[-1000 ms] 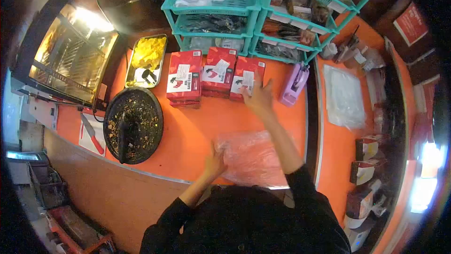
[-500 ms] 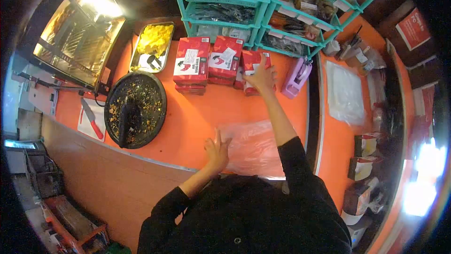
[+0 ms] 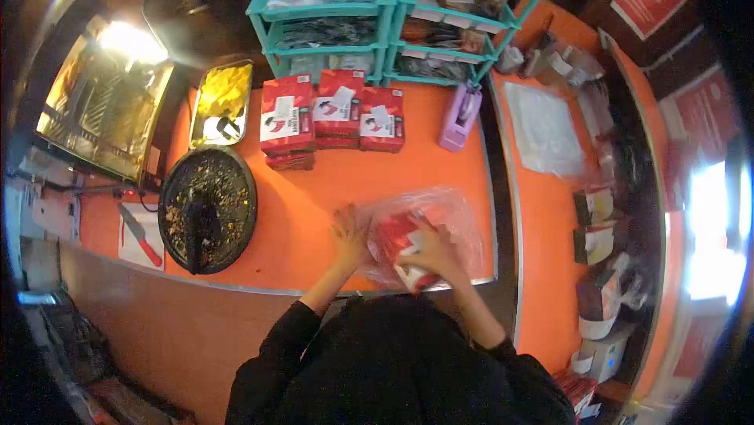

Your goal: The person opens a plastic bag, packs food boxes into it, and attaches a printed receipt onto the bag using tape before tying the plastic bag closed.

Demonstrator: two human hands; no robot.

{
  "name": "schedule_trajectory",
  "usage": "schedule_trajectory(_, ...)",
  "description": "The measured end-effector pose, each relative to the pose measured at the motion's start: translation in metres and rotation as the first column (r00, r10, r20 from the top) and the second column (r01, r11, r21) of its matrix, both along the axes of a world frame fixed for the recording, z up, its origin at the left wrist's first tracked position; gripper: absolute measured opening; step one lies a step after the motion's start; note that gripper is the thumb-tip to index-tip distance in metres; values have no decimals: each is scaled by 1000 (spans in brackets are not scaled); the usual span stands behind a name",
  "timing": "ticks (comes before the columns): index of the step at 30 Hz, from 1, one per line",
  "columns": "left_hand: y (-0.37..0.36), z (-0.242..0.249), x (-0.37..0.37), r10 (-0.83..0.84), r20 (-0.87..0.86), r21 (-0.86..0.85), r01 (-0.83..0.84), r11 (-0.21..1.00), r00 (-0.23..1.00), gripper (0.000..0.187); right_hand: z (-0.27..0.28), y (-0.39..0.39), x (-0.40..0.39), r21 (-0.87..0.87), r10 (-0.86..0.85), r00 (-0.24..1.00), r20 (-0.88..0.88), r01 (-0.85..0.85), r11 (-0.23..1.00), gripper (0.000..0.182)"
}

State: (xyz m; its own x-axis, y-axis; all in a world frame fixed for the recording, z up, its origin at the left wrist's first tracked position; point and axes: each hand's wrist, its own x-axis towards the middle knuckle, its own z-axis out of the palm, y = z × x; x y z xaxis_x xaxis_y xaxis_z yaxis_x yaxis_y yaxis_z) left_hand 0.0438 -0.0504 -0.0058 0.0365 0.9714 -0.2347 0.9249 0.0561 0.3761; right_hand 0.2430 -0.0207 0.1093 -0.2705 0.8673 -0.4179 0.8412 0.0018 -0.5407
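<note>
My right hand (image 3: 430, 250) is wrapped over a red and white box (image 3: 397, 230), partly hiding it. The box lies tilted over a clear plastic bag (image 3: 463, 217) spread near the front edge of the orange counter (image 3: 314, 189). At the bag's left border, my left hand (image 3: 349, 235) rests with its fingers apart, holding nothing. Farther back stand three stacks of similar red boxes: a left stack (image 3: 287, 133), a middle stack (image 3: 336, 133) and a right stack (image 3: 383, 139).
Right of the stacks stands a purple tape dispenser (image 3: 458, 119). A black stone mortar (image 3: 250, 213) with a dark pestle occupies the left, beside a red-handled knife (image 3: 151, 250). Behind are a metal tray (image 3: 236, 130) of yellow food and green shelves (image 3: 385, 56). Clear bags (image 3: 550, 130) lie right.
My right hand has come from the right stack toward me, bringing a red box onto the plastic bag. My left hand now lies spread at the bag's left border. The camera view has shifted.
</note>
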Motion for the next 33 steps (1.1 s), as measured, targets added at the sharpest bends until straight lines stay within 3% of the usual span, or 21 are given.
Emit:
schedule_trajectory(2, -1, -16, -1, -17, 13, -11, 17, 1000, 1000, 121, -14, -3, -29, 98, -127, 992, -25, 129, 987, 100)
schedule_trajectory(4, -4, -70, -3, 55, -209, 389, 31, 921, 976, 118, -30, -4, -43, 189, -241, 969, -63, 249, 950, 102)
schedule_trajectory(5, -4, -66, -2, 47, -212, 389, 40, 920, 976, 118, -40, -3, -46, 340, -238, 971, 17, 218, 915, 102)
schedule_trajectory(6, -4, -55, -1, 57, -253, 344, 34, 938, 966, 119, -45, -3, -48, 479, -242, 965, 98, 168, 861, 102)
schedule_trajectory(8, -2, -27, -1, 70, -295, 295, 21, 955, 953, 121, -48, -5, -31, 452, -211, 971, 114, 138, 881, 103)
schedule_trajectory(10, 6, 9, -2, -18, -153, -34, 13, 999, 988, 128, -48, -5, -11, 427, -170, 977, 132, 98, 899, 104)
schedule_trajectory(13, 8, 25, -1, -2, -143, -109, -14, 994, 990, 133, -49, -6, 14, 551, -245, 955, 167, 116, 827, 97)
schedule_trajectory(15, 9, 10, -3, 16, -131, -102, -30, 994, 991, 135, -46, -3, 21, 545, -271, 955, 118, 166, 822, 96)
schedule_trajectory(17, 8, -7, -4, 32, -116, -99, -44, 994, 993, 138, -41, -1, 24, 494, -251, 948, 194, 126, 860, 96)
schedule_trajectory(19, 4, -23, -3, 19, -156, 33, -15, 999, 988, 135, -36, 0, 22, 489, -235, 945, 226, 98, 867, 94)
schedule_trajectory(21, 2, 1, -4, 4, -105, -19, -6, 1000, 994, 130, -24, 0, 19, 484, -219, 942, 253, 73, 872, 93)
schedule_trajectory(23, 3, 25, -4, 2, -58, -56, -5, 998, 998, 125, -1, 11, 17, 283, -176, 927, 332, 80, 956, 85)
schedule_trajectory(24, -3, 29, -2, -6, -2, 8, 6, 1000, 1000, 121, 9, 19, 15, 214, -152, 922, 356, 78, 974, 82)
schedule_trajectory(26, -15, 38, 2, -4, 46, 78, 1, 997, 999, 117, 26, 66, -1, 136, -37, 995, 88, 25, 990, 66)
schedule_trajectory(28, -27, 44, 7, 4, 58, 205, -16, 979, 998, 104, 8, 122, -26, 401, 75, 985, 157, -132, 907, 56)
schedule_trajectory(30, -37, 58, 9, 29, 40, 182, -35, 983, 999, 99, -28, 177, -46, 713, 192, 921, 338, -384, 587, 67)
schedule_trajectory(31, -40, 61, 11, 40, 29, 154, -44, 987, 999, 93, -46, 186, -53, 715, 207, 919, 336, -391, 579, 67)
schedule_trajectory(33, -45, 59, 9, 98, 40, 92, -102, 991, 994, 91, -55, 195, -69, 702, 216, 894, 393, -443, 558, 84)
